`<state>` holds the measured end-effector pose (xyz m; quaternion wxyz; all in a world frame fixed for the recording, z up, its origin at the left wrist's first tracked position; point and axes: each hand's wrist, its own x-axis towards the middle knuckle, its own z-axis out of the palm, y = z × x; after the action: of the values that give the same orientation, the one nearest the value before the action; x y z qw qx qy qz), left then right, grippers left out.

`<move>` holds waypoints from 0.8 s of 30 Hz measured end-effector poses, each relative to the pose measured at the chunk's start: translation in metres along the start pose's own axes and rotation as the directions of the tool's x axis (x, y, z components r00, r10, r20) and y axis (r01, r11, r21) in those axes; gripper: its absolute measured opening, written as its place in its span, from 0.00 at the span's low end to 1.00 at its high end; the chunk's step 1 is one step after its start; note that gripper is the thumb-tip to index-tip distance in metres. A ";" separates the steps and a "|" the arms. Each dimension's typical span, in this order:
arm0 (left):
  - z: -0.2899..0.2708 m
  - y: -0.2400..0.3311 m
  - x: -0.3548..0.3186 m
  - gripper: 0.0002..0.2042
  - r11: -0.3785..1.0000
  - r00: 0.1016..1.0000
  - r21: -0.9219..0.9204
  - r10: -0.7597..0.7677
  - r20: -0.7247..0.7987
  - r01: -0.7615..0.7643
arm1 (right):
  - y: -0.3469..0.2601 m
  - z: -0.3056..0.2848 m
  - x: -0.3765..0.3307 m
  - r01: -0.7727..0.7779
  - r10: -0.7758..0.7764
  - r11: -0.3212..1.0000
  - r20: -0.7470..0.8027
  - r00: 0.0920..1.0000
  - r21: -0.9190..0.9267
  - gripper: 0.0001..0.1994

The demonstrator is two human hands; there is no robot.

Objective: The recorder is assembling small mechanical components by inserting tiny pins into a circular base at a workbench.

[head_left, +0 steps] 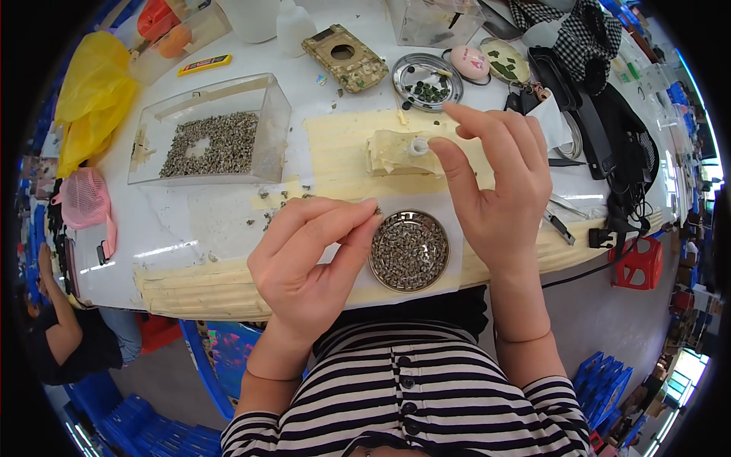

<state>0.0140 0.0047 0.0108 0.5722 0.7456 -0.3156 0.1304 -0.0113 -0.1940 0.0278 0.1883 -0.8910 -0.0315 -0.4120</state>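
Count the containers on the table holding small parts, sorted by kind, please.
Round metal dishes: 2, one by the hands and one farther back
Clear plastic boxes: 2, one with grey parts and one at the far edge
Total: 4

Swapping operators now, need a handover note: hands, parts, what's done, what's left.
Left hand: fingertips pinched together just left of the round dish, seemingly on one small part; too small to be sure.
Right hand: raised over the table, forefinger and thumb at the small white ring on the taped block; whether it grips the ring is unclear.
Parts: round dish full of small grey parts at the table edge; clear box with more, back left; a few loose ones on the table.
Done: cannot tell how many are finished.
Left: dish and box both hold plenty.
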 end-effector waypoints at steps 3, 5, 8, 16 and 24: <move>-0.002 -0.002 -0.001 0.14 0.997 1.000 -0.083 0.006 -0.020 -0.007 | -0.016 -0.016 -0.006 -0.092 0.075 0.969 0.084 0.994 0.230 0.08; -0.003 0.000 0.000 0.15 0.995 0.999 -0.088 0.045 -0.023 -0.047 | -0.028 -0.022 -0.012 -0.285 0.159 0.833 0.288 0.944 0.474 0.08; -0.004 0.004 0.002 0.16 0.991 0.991 0.004 0.136 -0.014 -0.136 | -0.039 -0.016 -0.018 -0.589 0.194 0.475 0.575 0.795 0.654 0.07; -0.001 -0.001 -0.001 0.16 0.976 0.983 0.136 0.176 -0.047 -0.169 | -0.043 -0.010 -0.024 -0.071 0.003 0.891 0.152 0.988 0.448 0.15; -0.005 -0.003 -0.002 0.15 0.994 0.992 -0.011 0.108 -0.068 -0.109 | -0.048 -0.011 -0.031 -0.354 0.182 0.725 0.332 0.926 0.591 0.15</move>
<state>0.0153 0.0107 0.0090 0.5802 0.7183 -0.3370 0.1839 -0.0498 -0.1506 0.0255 0.5332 -0.8121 -0.0635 -0.2284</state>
